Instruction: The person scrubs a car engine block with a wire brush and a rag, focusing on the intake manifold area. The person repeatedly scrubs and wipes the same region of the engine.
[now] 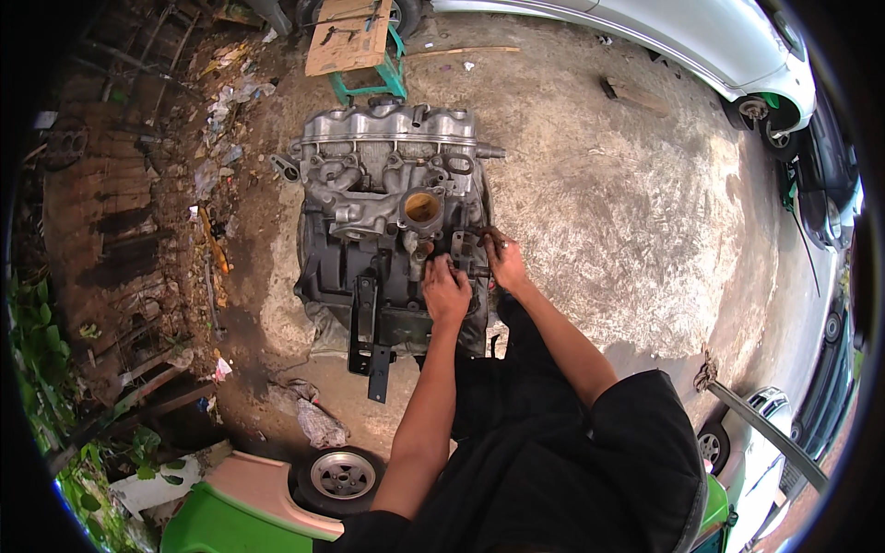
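A grey metal car engine (387, 198) stands on the ground in front of me, with a round opening (423, 209) facing up near its middle. My left hand (446, 288) is at the engine's near right side, fingers curled in against it; whatever they grip is hidden. Just to the right, my right hand (503, 260) has its fingertips pinched at the edge of a small metal bracket (464, 247). What lies between those fingertips is too small to make out. A black metal mounting bracket (366, 318) juts toward me, left of my left hand.
Behind the engine is a green stool (392, 78) with a wooden top (346, 41) and dark tools on it. A silver car (645, 32) stands far right. A loose wheel (339, 477) and green body panel (240, 507) lie near left. Rubbish lines the left side.
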Motion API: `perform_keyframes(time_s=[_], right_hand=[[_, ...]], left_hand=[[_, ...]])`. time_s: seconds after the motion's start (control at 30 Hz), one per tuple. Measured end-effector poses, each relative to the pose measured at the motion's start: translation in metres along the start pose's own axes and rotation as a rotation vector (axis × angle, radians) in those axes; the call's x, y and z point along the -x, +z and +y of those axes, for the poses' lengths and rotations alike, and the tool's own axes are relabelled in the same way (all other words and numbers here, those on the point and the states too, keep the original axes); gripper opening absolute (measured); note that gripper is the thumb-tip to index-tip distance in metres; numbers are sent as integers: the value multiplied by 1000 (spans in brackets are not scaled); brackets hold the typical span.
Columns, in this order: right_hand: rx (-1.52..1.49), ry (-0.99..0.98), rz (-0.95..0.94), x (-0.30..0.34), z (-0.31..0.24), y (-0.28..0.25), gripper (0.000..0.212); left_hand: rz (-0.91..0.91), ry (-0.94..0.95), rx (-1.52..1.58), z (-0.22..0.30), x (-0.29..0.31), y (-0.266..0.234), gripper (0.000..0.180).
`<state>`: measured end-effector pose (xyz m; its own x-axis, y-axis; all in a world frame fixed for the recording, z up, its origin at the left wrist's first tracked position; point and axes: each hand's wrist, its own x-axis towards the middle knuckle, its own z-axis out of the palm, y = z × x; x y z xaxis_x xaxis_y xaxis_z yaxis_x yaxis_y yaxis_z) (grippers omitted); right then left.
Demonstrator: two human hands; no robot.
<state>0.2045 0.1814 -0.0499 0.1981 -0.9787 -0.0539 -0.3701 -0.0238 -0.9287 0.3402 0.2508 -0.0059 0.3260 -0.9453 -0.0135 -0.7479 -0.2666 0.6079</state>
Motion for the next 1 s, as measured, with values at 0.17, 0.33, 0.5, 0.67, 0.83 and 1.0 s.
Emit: perform_keyframes(time_s=[0.17,0.33,0.5,0.67,0.83,1.0], right_hand=[[83,24,-5,-17,12,4,17],[164,-63,-38,-14,13,6,19],[173,-139,-12,0,11,10,18],[250,-32,-74,-59,55,22,16],[-401,799,-207,-87,106,47,10],[-528,945,16,-95,119,30,20]], left_hand=[[55,58,21,0,1,1,26],[68,76,-5,-3,1,4,26],[118,87,-53,-6,3,10,26],[94,69,-65,-3,2,7,28],[-14,-20,-6,1,0,-1,28],[86,81,-29,0,0,2,25]])
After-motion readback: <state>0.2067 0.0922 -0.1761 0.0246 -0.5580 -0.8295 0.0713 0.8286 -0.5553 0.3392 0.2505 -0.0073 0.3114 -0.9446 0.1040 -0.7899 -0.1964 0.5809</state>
